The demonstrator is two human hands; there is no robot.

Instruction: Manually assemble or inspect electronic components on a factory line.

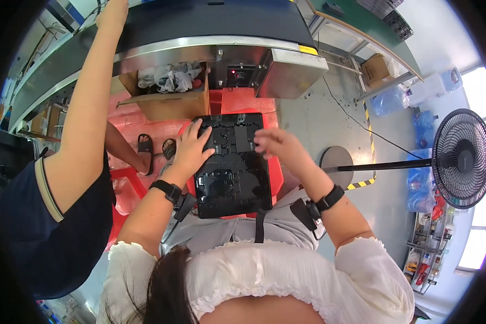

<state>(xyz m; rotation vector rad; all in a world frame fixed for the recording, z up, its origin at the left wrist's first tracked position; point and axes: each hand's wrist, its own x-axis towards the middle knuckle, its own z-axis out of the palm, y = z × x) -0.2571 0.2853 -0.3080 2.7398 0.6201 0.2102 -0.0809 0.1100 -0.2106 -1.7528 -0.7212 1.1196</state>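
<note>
Ruffled white blouse fabric fills the lower middle, and beyond it a black plastic tray with moulded recesses lies on a red stool, its near edge at the lap. The left hand rests on the tray's upper left, fingers spread apart; that bracing should help stop the tray sliding. The right hand is at the upper right edge, fingers loosely bent; whether they touch or pinch anything, I cannot tell. Good handling here probably means light fingertip moves and steady left-palm pressure (glare on the glossy black makes the recess edges hard to read). The left wrist device, just beside the rim, is best held clear. Farther out, a cardboard box stands below a black-belted conveyor, with a co-worker's arm at left.
</note>
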